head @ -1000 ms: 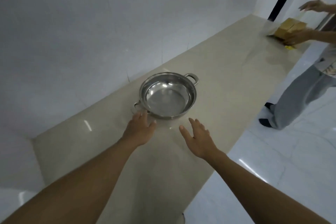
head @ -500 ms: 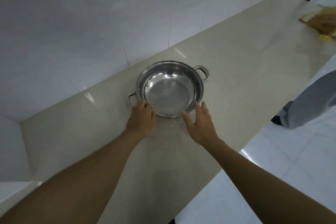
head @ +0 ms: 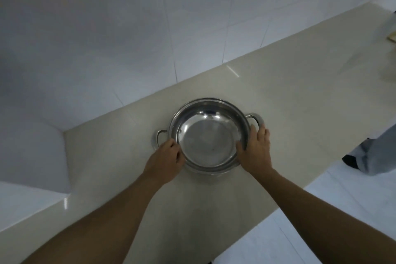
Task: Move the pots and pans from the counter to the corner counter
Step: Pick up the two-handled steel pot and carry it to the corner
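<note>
A shallow, empty stainless steel pot [head: 206,135] with two loop handles sits on the beige counter [head: 289,96]. My left hand [head: 166,161] grips the pot's rim at its near left, just beside the left handle. My right hand [head: 256,150] holds the rim at the near right, thumb inside the pot, fingers reaching up to the right handle. The pot rests flat on the counter between both hands.
A white tiled wall [head: 150,28] runs behind the counter, which ends at a corner [head: 64,133] on the left. Another person's grey trouser leg and dark shoe [head: 368,156] stand at the right on the white floor. A yellowish object [head: 392,36] pokes in at the right edge.
Both hands have moved from just short of the pot onto its rim. The right hand slid round to the right side by the handle. The view has swung left.
</note>
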The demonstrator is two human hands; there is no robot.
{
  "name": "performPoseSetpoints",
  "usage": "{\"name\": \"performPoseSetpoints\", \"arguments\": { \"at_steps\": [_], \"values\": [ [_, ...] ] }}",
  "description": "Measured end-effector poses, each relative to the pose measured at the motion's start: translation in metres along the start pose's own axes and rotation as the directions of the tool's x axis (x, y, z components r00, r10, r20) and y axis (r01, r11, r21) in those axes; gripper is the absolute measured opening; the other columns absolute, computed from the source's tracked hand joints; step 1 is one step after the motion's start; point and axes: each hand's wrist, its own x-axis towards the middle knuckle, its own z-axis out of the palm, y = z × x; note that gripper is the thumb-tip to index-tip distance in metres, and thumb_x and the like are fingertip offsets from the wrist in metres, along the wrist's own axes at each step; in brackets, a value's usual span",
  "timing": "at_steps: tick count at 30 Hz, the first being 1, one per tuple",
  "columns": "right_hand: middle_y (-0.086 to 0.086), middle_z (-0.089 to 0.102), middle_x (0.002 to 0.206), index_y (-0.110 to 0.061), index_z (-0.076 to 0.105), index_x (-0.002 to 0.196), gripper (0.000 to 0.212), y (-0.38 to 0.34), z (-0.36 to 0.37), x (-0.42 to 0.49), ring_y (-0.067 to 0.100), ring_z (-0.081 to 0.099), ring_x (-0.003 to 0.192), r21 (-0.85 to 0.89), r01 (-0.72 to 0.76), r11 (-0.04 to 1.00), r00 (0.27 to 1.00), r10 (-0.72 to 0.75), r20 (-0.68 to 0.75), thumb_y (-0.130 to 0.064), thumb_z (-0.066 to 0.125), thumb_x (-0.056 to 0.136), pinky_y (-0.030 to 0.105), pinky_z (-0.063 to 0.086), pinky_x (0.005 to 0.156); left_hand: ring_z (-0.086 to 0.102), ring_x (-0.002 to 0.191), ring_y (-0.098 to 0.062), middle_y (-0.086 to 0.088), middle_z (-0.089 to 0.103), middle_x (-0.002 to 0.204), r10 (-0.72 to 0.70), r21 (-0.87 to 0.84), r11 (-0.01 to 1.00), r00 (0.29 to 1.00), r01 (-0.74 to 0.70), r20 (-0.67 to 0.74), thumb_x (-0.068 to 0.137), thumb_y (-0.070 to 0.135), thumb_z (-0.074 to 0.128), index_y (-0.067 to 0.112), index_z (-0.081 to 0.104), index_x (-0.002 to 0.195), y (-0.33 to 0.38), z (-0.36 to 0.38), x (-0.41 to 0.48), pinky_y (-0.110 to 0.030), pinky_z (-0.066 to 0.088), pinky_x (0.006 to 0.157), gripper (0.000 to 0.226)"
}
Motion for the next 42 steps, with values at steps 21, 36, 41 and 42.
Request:
{"name": "performPoseSetpoints", "arguments": {
  "at_steps": [21, 36, 41, 42],
  "values": [
    [0.020, 0.026, 0.145, -0.024, 0.038, 0.141, 0.065, 0.002, 0.005, 0.031, 0.044, 0.027, 0.132, -0.194, 0.030, 0.981, 0.997, -0.016, 0.070, -0.016, 0.066, 0.083, 0.054, 0.028, 0.113, 0.025, 0.138, -0.032, -0.012, 0.029, 0.147, -0.285, 0.314, 0.917, 0.954, 0.245, 0.088, 0.094, 0.044, 0.046, 0.006, 0.020, 0.149, -0.020, -0.001, 0.005, -0.040, 0.019, 0.117, 0.072],
    [0.019, 0.035, 0.132, -0.026, 0.052, 0.134, 0.056, -0.095, 0.049, -0.131, 0.040, 0.037, 0.119, -0.127, 0.286, 0.950, 0.944, -0.256, 0.208, -0.016, 0.062, 0.080, 0.046, 0.038, 0.103, 0.036, 0.126, -0.024, -0.004, 0.038, 0.140, -0.450, 0.285, 0.859, 0.893, 0.425, 0.023, 0.092, 0.046, 0.045, 0.014, 0.029, 0.143, -0.080, -0.064, -0.230, -0.036, 0.033, 0.107, 0.063],
    [0.017, 0.033, 0.134, -0.028, 0.051, 0.135, 0.058, -0.156, 0.077, -0.215, 0.039, 0.037, 0.121, -0.091, 0.426, 0.900, 0.880, -0.388, 0.274, -0.016, 0.061, 0.079, 0.044, 0.038, 0.104, 0.037, 0.124, -0.025, -0.006, 0.040, 0.137, -0.537, 0.275, 0.800, 0.841, 0.533, -0.067, 0.094, 0.045, 0.042, 0.012, 0.032, 0.140, -0.104, -0.098, -0.355, -0.036, 0.033, 0.108, 0.058],
    [0.016, 0.032, 0.138, -0.028, 0.051, 0.136, 0.058, -0.169, 0.083, -0.232, 0.040, 0.036, 0.123, -0.088, 0.456, 0.885, 0.861, -0.415, 0.294, -0.016, 0.060, 0.079, 0.044, 0.037, 0.105, 0.037, 0.125, -0.025, -0.006, 0.040, 0.138, -0.557, 0.273, 0.785, 0.827, 0.556, -0.083, 0.095, 0.045, 0.041, 0.011, 0.032, 0.140, -0.109, -0.105, -0.381, -0.035, 0.032, 0.108, 0.057]
  ]
}}
